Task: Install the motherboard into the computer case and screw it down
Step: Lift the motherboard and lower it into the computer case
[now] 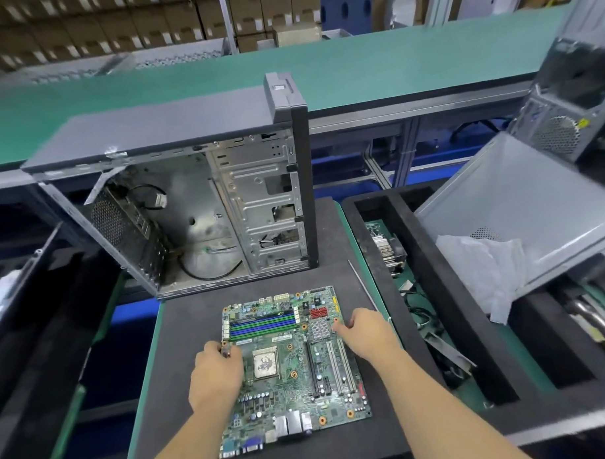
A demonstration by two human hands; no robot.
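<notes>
The motherboard point(292, 363) lies flat on the desk point(386, 415) before the open computer case point(177, 206). The left hand point(215, 373) and right hand point(364, 332) pinch its opposite edges.

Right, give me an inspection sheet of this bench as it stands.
Surface: dark foam mat on a green bench.
Job's things: motherboard flat on mat; computer case upright behind it, side open, no board inside.
Clutter: thin rod on mat; white cloth at right.
Grips: left hand holds board's left edge; right hand its right edge.
Cables: black loops inside case.
Surroundings: stacked boxes, second case.
</notes>
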